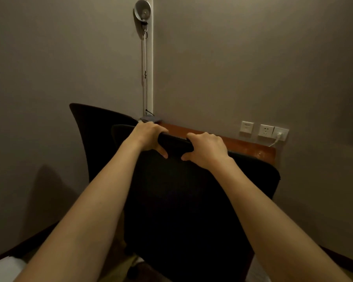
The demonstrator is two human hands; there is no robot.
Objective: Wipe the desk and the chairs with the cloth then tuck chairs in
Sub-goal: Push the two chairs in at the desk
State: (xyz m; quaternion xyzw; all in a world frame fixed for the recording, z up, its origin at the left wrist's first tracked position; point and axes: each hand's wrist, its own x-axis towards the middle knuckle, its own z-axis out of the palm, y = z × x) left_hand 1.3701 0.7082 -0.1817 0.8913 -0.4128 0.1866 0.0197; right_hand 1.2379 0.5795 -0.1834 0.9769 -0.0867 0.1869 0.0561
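A black chair stands right in front of me with its tall backrest toward me. My left hand grips the top edge of the backrest, fingers over the far side and thumb on the near face. My right hand grips the same edge a little to the right, in the same way. Behind the backrest a strip of the brown wooden desk shows against the wall. A second black chair stands to the left, partly hidden by the first. No cloth is in view.
A small grey object lies on the desk's far left corner, below a lamp mounted on the wall. Wall sockets with a white plug and cable sit above the desk's right end. Something white lies at the bottom left.
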